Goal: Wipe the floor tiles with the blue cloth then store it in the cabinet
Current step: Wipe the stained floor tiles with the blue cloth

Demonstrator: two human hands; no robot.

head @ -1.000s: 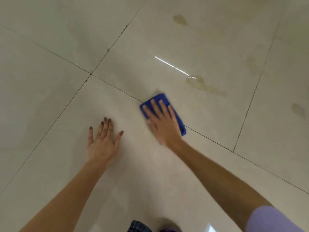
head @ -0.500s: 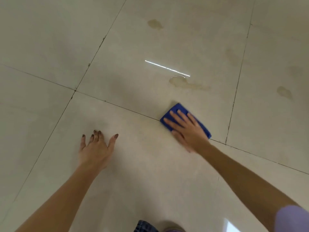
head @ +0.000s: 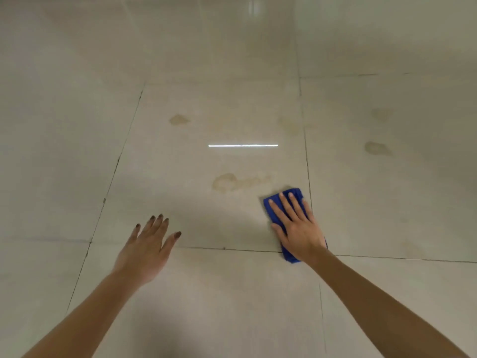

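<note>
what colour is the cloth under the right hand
Deep blue: the folded blue cloth under the right hand, seen in the head view.

The floor tiles (head: 77, 151) lie bare across the upper half of the frame and down the left and right edges, so a hand can pass anywhere there. Only two things sit on the surface: the left hand (head: 147, 250) at lower centre-left, flat or nearly so, and the right hand (head: 296, 226) pressing the blue cloth (head: 290, 193) at centre-right. Between them runs an open strip of tile. Flat brownish stains (head: 233, 182) just left of the cloth block nothing.
</note>
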